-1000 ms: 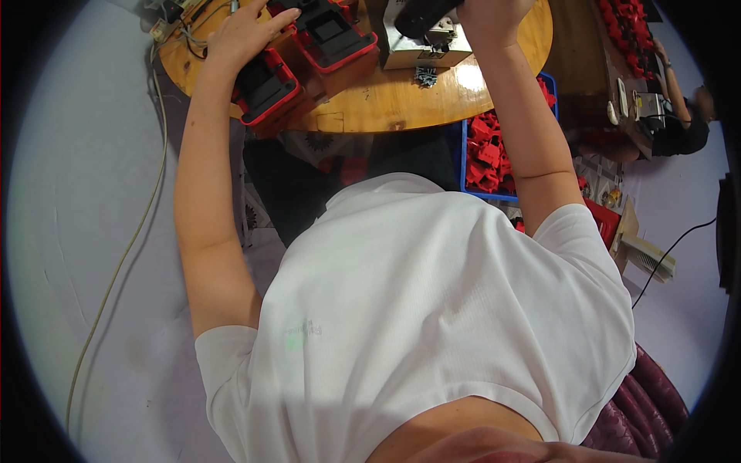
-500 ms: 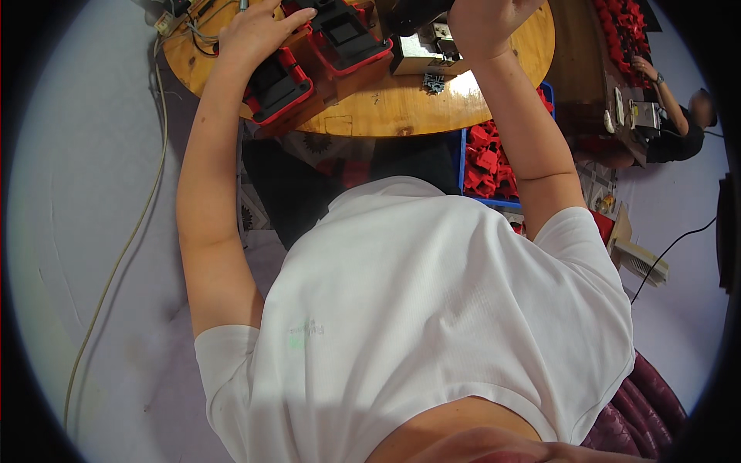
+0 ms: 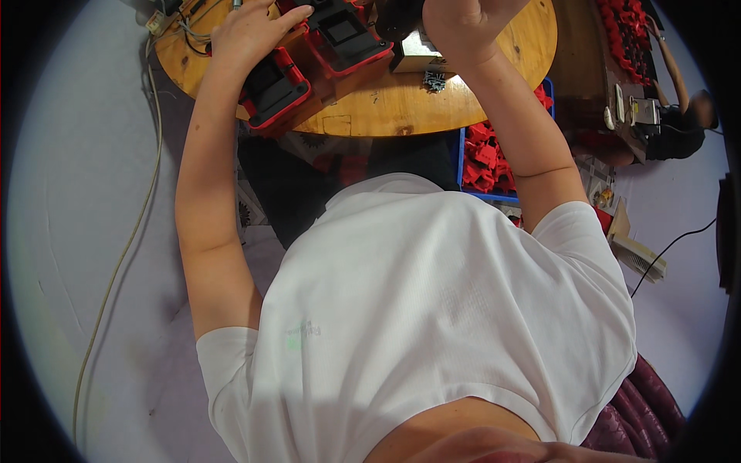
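Observation:
My left hand (image 3: 248,35) lies at the upper left of the table, thumb stretched toward the red-and-black plastic housings. Its other fingers partly run past the top edge. One housing (image 3: 275,91) sits just below that hand, and a second, larger housing (image 3: 343,38) stands to its right. At the top, my right hand (image 3: 467,31) is against a dark rounded tool (image 3: 397,19), apparently gripping it; its fingertips are cut off. Below the tool are a pale metal box (image 3: 417,55) and a small pile of screws (image 3: 434,81).
The round wooden table (image 3: 386,116) ends near my lap. Under its right side stands a blue crate (image 3: 461,166) with red plastic parts (image 3: 485,158). A cable (image 3: 147,208) hangs along the left. At far right a co-worker (image 3: 675,131) sits by more red parts (image 3: 621,38).
My right hand has moved left, and the dark tool has shifted left too. My left hand stays beside the housings. The co-worker's hand has moved upward along the red parts.

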The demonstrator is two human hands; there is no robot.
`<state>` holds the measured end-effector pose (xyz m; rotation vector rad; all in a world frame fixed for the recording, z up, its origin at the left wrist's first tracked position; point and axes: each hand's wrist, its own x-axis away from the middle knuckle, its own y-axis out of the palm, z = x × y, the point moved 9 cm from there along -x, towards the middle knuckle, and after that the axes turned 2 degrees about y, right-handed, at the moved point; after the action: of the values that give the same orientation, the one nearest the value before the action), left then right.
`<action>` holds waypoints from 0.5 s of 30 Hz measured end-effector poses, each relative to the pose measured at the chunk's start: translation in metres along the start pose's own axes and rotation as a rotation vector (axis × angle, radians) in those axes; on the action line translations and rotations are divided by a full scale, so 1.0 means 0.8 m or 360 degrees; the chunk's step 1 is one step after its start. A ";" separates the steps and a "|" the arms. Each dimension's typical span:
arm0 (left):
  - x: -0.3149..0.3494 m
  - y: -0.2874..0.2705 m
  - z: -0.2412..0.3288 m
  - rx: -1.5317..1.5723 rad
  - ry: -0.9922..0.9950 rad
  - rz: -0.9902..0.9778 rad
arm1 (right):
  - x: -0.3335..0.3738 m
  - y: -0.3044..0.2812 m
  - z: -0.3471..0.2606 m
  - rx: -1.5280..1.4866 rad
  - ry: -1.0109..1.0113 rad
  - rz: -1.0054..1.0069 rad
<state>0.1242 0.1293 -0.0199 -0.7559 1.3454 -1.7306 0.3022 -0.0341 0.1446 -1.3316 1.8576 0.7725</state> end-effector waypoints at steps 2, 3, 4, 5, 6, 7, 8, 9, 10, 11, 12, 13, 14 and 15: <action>-0.001 -0.002 0.001 0.0025 0.0009 0.0046 | 0.001 -0.004 0.000 0.0024 -0.0058 0.0038; 0.000 -0.005 -0.001 0.0036 0.0004 0.0075 | 0.001 -0.004 0.000 0.0026 -0.0089 0.0052; 0.001 -0.004 -0.003 0.0031 0.0005 0.0073 | 0.001 -0.006 0.002 -0.0002 -0.0089 0.0067; 0.001 -0.002 -0.006 0.0026 0.0006 0.0071 | 0.001 -0.008 0.003 -0.0031 -0.0089 0.0081; 0.000 -0.001 -0.006 0.0025 0.0015 0.0067 | 0.000 -0.012 0.004 -0.0050 -0.0089 0.0098; 0.000 0.000 -0.006 0.0028 0.0010 0.0061 | 0.000 -0.014 0.005 -0.0046 -0.0101 0.0078; 0.000 0.000 -0.005 0.0030 0.0004 0.0054 | 0.000 -0.018 0.005 -0.0042 -0.0113 0.0059; 0.000 -0.001 -0.003 0.0032 -0.0005 0.0050 | 0.000 -0.019 0.005 -0.0055 -0.0115 0.0064; 0.000 -0.001 -0.003 0.0024 -0.0016 0.0044 | -0.001 -0.020 0.004 -0.0068 -0.0117 0.0069; 0.000 -0.001 -0.003 0.0016 -0.0027 0.0037 | -0.001 -0.020 0.002 -0.0094 -0.0108 0.0102; 0.000 -0.002 -0.003 0.0008 -0.0037 0.0029 | -0.001 -0.021 0.002 -0.0118 -0.0099 0.0135; 0.001 -0.002 -0.001 0.0023 -0.0026 0.0027 | -0.001 -0.021 0.002 -0.0125 -0.0106 0.0132; 0.001 -0.003 0.000 0.0038 -0.0015 0.0024 | -0.001 -0.021 0.002 -0.0131 -0.0113 0.0129; 0.001 -0.004 0.001 0.0053 -0.0006 0.0022 | -0.002 -0.021 0.001 -0.0139 -0.0120 0.0125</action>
<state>0.1237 0.1283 -0.0168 -0.7291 1.3128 -1.7355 0.3191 -0.0373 0.1440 -1.2712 1.8442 0.9418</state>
